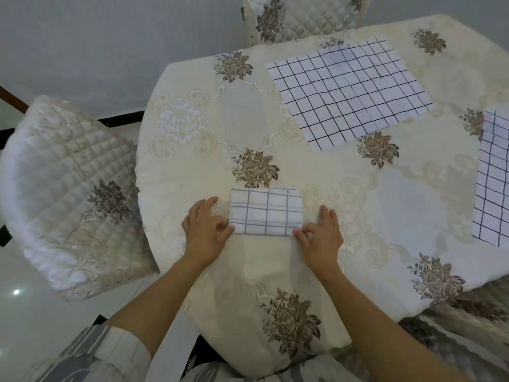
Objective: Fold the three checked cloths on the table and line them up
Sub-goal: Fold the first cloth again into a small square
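White folded cloth (pixel 265 212) was pinched at both near corners by left hand (pixel 205 230) and right hand (pixel 321 234) (edges should match).

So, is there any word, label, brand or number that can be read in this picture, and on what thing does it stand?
White letters on a dark garment or cloth at the bottom edge, under the table rim: cut off and blurred, not readable.
Folded checked cloth, flat checked cloth, checked cloth at the right edge: only grid lines, no text.
Nothing else bears text.
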